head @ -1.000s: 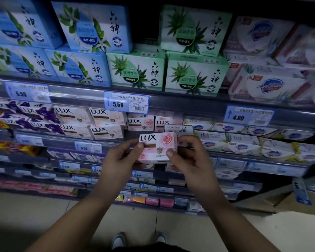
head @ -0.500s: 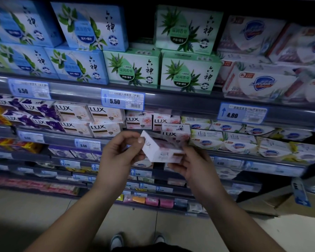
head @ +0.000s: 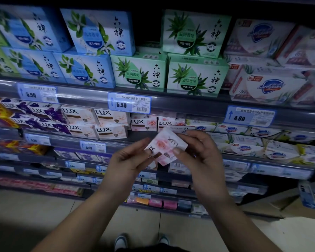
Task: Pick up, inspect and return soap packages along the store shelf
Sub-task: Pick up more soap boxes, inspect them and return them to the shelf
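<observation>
Left hand (head: 129,160) pinches the lower-left end of a pink Lux soap package (head: 165,145) between thumb and fingers. The right hand (head: 200,153) grips the opposite end, thumb across the printed face and fingers curled behind. So both hands are clamped on the one package, which is held in front of the shelf edge, clear of the rows. It sits tilted with the rose print facing the camera. Blur softens it, so the lettering only seems upside down.

At ten o'clock from it lie purple Lux boxes (head: 44,113), then cream Lux boxes (head: 111,117) at eleven. Pink Lux boxes (head: 144,122) stand near twelve, under a 5.50 price tag (head: 129,104). At two o'clock hangs a 4.80 price tag (head: 249,116), with white Safeguard packs (head: 244,148) at three.
</observation>
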{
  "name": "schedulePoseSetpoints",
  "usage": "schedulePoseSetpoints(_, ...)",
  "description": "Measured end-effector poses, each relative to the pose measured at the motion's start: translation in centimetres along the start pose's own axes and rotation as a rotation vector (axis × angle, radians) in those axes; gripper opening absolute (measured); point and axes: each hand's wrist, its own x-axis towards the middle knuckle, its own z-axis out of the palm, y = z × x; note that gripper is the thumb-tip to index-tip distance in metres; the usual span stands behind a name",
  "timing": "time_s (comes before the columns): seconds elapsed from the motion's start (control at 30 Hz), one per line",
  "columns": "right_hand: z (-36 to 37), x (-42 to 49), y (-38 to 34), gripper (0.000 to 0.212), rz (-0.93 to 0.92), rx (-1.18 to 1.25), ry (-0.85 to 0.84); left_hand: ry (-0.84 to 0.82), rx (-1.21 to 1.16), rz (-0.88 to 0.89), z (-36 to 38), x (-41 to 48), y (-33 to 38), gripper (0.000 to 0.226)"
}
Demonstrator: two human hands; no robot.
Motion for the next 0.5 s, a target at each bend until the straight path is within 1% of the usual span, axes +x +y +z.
schedulePoseSetpoints(0.07,0.5,-0.2,0.1,0.052,-0.062,-0.06,-0.063,-0.004,-0.059,0.019,-0.1,0.3,-0.3,0.056)
schedulePoseSetpoints(0.13,0.6,-0.4,0.3,0.054,-0.092,-0.111,-0.104,0.002,-0.074,0.058,-0.3,0.6,-0.3,0.057)
schedulePoseSetpoints(0.2,0.7,-0.6,0.5,0.049,-0.107,-0.132,-0.108,0.006,-0.08,0.099,-0.7,0.9,0.0,0.057)
schedulePoseSetpoints(0.27,0.7,-0.7,0.8,0.038,-0.123,-0.134,-0.072,0.021,-0.073,0.144,-1.0,1.1,0.4,0.057)
schedulePoseSetpoints(0.37,0.5,-0.7,1.6,0.025,-0.126,-0.151,-0.009,0.05,0.101,0.273,-0.8,1.0,1.2,0.06)
schedulePoseSetpoints(0.43,0.6,-0.5,2.3,0.026,-0.083,-0.164,-0.005,0.021,0.216,0.371,-0.4,0.8,1.5,0.063)
schedulePoseSetpoints(0.5,0.9,-0.4,3.0,0.029,-0.036,-0.137,-0.015,-0.047,0.272,0.423,0.0,0.8,1.5,0.074)
